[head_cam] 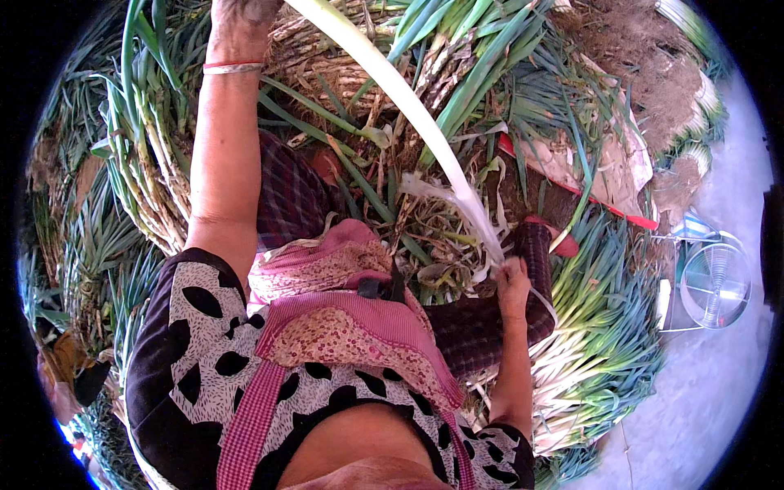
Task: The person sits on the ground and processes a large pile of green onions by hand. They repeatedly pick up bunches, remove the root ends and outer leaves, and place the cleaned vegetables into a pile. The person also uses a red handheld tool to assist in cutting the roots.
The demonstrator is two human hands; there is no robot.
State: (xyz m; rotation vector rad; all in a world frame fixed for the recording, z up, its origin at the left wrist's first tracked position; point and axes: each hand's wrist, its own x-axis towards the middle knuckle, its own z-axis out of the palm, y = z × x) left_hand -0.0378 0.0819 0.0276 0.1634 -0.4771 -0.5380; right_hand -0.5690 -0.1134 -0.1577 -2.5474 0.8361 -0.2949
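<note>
A long white green onion stalk (422, 113) arcs down from the top edge toward my right knee. My left hand (245, 12) is at the stalk's upper end, its fingers cut off by the picture's edge. By my right knee, my right hand (513, 282) pinches thin translucent outer skin (481, 223) at the stalk's lower end. This skin hangs partly loose from the stalk. Peeled leaves and skins (447, 263) lie heaped between my legs, below the stalk.
Cleaned green onions (582, 343) lie in a pile at the right. Unpeeled ones (147, 153) stand to the left, and a rooty bundle (331, 67) lies ahead. A red-edged sheet (603, 168) is beyond my right foot. A metal-framed round object (715, 286) stands on the pale floor (692, 392).
</note>
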